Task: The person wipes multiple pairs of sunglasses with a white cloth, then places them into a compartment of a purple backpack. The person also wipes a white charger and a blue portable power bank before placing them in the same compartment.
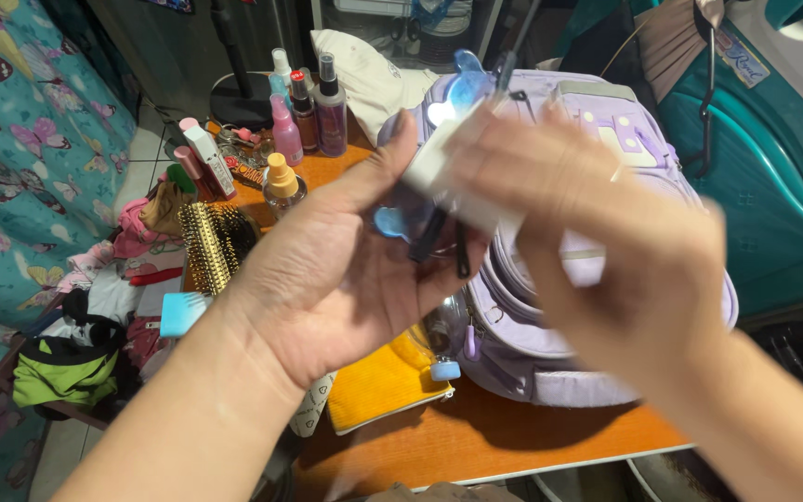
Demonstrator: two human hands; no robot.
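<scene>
The person's left hand is raised palm-up above the tabletop, fingers curled and thumb stretched up and to the right, closed around a small white and light-blue gadget with dark cords hanging from it down across the palm. The gadget's long axis runs on a slant, from the blue rounded piece low in the palm up to the right toward a second blue part near the top, so its upper end points away from the person and toward the lilac backpack behind it. The right hand comes in from the right and is badly motion-blurred; it lies over the gadget's right side, touching or just beside it, but whether its fingers are closed on the thing cannot be told. The left hand is clearly the one carrying it, and the two hands meet over the gadget, well above the tabletop and in front of the backpack. Under them lies a yellow cloth pouch. To the left stand spray bottles, a round bristle hairbrush and a small light-blue brush, and past the edge sits a heap of clothes.
</scene>
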